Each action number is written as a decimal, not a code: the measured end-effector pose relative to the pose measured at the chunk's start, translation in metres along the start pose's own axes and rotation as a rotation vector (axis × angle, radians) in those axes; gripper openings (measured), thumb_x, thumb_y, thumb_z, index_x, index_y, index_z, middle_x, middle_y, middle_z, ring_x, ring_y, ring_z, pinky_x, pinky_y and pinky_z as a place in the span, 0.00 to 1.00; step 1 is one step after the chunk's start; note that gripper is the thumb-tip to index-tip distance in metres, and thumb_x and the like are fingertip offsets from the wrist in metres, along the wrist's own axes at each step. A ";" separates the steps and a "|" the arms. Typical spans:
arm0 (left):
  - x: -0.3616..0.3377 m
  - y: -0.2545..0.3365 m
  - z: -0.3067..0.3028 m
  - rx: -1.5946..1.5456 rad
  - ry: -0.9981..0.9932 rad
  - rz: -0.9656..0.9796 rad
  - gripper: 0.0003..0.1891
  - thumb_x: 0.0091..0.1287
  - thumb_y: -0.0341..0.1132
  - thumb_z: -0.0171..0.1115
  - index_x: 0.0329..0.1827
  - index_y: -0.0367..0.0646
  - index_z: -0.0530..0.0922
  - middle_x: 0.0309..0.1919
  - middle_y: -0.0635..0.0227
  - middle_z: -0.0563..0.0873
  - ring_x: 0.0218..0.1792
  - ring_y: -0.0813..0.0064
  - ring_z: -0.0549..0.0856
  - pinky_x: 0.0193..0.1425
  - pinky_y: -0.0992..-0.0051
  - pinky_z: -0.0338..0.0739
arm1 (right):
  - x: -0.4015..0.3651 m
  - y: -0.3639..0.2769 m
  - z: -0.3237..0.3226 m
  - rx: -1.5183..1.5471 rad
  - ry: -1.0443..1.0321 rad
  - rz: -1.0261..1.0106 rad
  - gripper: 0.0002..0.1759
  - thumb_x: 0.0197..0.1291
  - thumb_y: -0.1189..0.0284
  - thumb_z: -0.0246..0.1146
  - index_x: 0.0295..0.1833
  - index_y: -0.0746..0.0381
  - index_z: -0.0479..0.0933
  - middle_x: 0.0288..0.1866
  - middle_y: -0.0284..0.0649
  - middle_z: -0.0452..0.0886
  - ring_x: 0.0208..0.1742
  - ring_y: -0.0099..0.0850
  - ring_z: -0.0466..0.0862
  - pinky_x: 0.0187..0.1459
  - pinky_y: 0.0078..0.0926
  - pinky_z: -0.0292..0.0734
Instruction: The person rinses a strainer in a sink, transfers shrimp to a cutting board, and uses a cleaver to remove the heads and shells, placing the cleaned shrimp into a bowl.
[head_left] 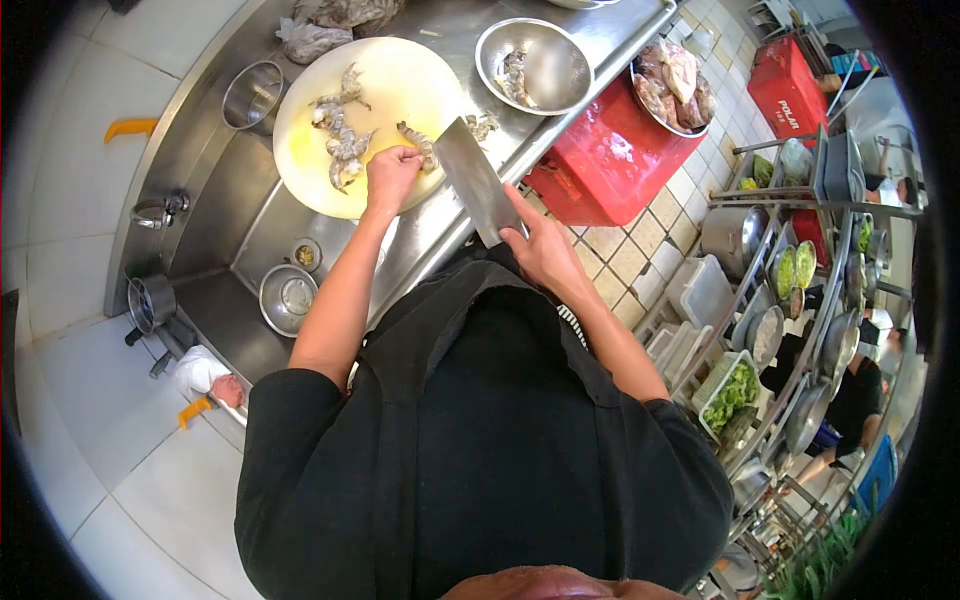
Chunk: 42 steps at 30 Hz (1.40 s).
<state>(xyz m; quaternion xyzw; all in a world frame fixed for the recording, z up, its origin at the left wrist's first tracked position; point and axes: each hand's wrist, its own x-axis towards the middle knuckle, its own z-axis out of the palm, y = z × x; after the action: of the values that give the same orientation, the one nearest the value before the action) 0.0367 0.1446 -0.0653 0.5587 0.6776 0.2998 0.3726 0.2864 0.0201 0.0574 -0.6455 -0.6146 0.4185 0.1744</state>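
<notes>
My right hand (538,240) is closed round the handle end of a broad cleaver (477,180), whose blade reaches over the edge of a round, pale yellow cutting board (300,150). My left hand (394,178) rests at the board's near side with its fingers pinched beside a shrimp (418,146); whether they grip it is hidden. Several more grey shrimp (345,145) lie in a cluster on the board, left of that hand. A metal bowl (490,38) with some shrimp in it stands beyond the cleaver. Bits of shell (482,127) lie between board and bowl.
A steel sink (215,215) lies left, with small bowls (287,299) inside. A metal cup (253,94) stands beside the board. Right of the counter are a red cooler (610,160), a basin of meat (676,85) and shelves of food. Another person (858,400) is at far right.
</notes>
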 end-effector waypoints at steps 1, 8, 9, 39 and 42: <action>0.000 0.000 0.000 -0.003 -0.007 -0.010 0.11 0.65 0.36 0.74 0.44 0.38 0.92 0.35 0.58 0.94 0.36 0.72 0.93 0.46 0.73 0.85 | 0.004 0.006 0.003 -0.028 0.001 -0.017 0.38 0.70 0.70 0.63 0.84 0.51 0.63 0.53 0.69 0.83 0.58 0.65 0.83 0.60 0.53 0.77; 0.002 -0.004 0.001 -0.010 -0.016 -0.010 0.11 0.65 0.37 0.74 0.44 0.39 0.92 0.35 0.58 0.94 0.37 0.70 0.93 0.47 0.71 0.86 | 0.005 0.016 0.000 -0.107 0.058 -0.053 0.38 0.69 0.70 0.64 0.84 0.50 0.63 0.49 0.69 0.84 0.56 0.65 0.84 0.58 0.55 0.77; 0.002 -0.003 0.000 -0.001 -0.012 0.000 0.11 0.65 0.37 0.74 0.44 0.39 0.92 0.35 0.58 0.94 0.36 0.70 0.93 0.46 0.71 0.86 | 0.005 0.015 0.000 -0.089 0.063 -0.063 0.38 0.68 0.71 0.64 0.84 0.50 0.63 0.48 0.69 0.84 0.55 0.65 0.84 0.57 0.55 0.77; 0.004 0.006 -0.027 0.244 0.156 0.718 0.08 0.59 0.30 0.73 0.36 0.43 0.80 0.35 0.64 0.84 0.43 0.60 0.84 0.59 0.61 0.72 | 0.009 0.014 -0.007 0.045 0.018 0.087 0.39 0.68 0.71 0.65 0.84 0.53 0.64 0.58 0.68 0.82 0.61 0.64 0.82 0.64 0.49 0.77; -0.003 -0.007 -0.031 0.344 0.039 0.748 0.09 0.60 0.34 0.74 0.36 0.43 0.82 0.37 0.64 0.87 0.44 0.60 0.85 0.60 0.60 0.72 | 0.008 0.019 -0.007 0.039 0.051 0.055 0.39 0.68 0.71 0.65 0.84 0.52 0.63 0.56 0.69 0.83 0.59 0.65 0.82 0.62 0.51 0.77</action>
<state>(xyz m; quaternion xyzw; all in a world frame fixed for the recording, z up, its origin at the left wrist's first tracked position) 0.0070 0.1406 -0.0537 0.8148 0.4750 0.3074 0.1262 0.3028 0.0259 0.0449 -0.6692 -0.5837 0.4185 0.1907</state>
